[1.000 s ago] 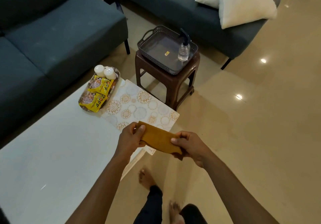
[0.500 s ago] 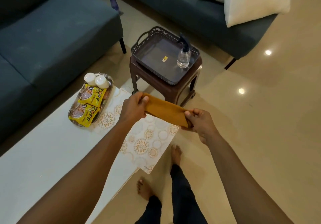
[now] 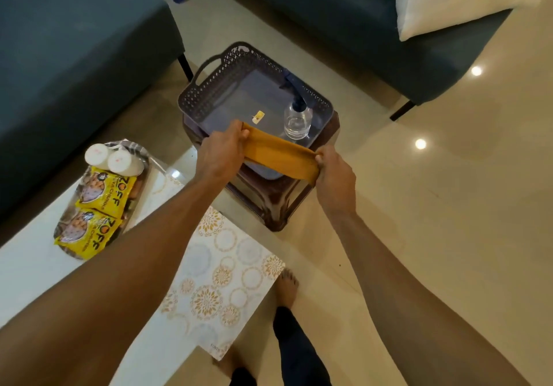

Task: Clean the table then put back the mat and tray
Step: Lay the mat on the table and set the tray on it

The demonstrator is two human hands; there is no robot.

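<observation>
both hands, left hand (image 3: 220, 153) and right hand (image 3: 335, 173), pinch a folded mustard cloth (image 3: 278, 155) over the grey basket (image 3: 209, 98) on a brown stool (image 3: 275, 203); patterned mat (image 3: 221, 277) overhangs the tabletop (image 3: 30, 280).

White table (image 3: 36, 269): carries patterned mat (image 3: 221, 283), one corner overhanging the edge, and oval metal tray (image 3: 140, 158) with two yellow snack packets (image 3: 95, 215) and two white cups (image 3: 110, 158). Brown stool (image 3: 278, 203) on tiled floor (image 3: 434, 206), bearing grey perforated basket (image 3: 209, 95); spray bottle (image 3: 297, 119) upright inside.
</observation>
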